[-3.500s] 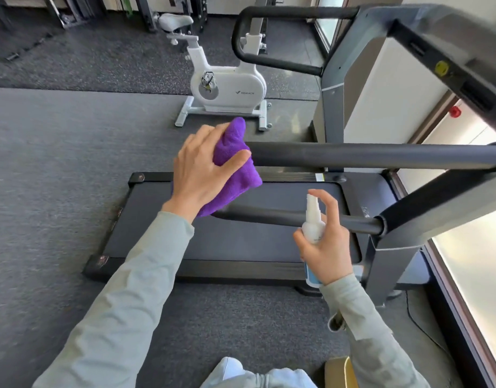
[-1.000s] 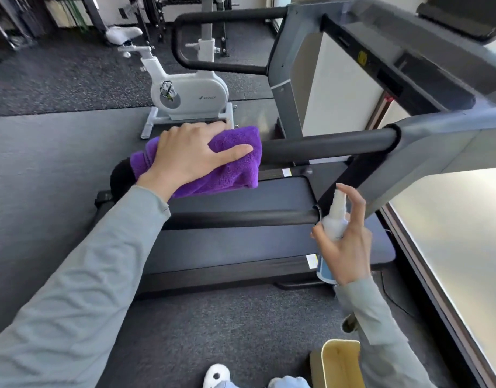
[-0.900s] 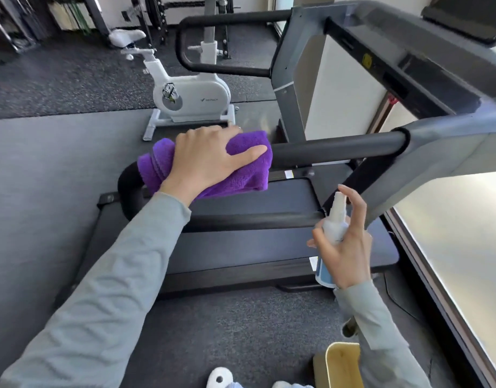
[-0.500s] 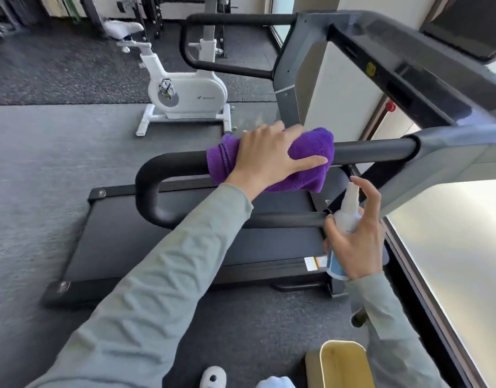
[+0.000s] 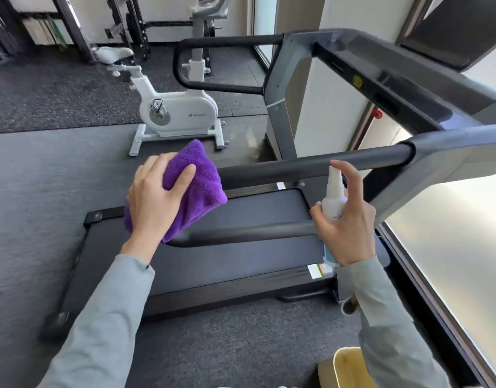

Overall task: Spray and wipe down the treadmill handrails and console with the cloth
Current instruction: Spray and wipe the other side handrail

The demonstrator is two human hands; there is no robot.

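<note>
Head view: left hand (image 5: 154, 200) clutching cloth (image 5: 197, 186) at rail (image 5: 311, 166) left end; right hand (image 5: 346, 222), nearer its length, gripping bottle (image 5: 334, 197).

Fluffy purple cloth (image 5: 197, 186), matt black, seemingly foam-padded handrail (image 5: 311, 166), smooth white plastic spray bottle (image 5: 334, 197).

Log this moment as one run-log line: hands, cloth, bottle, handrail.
left hand: grips purple cloth at near handrail end | right hand: holds spray bottle, index finger on nozzle | step: spray-and-wipe
</note>
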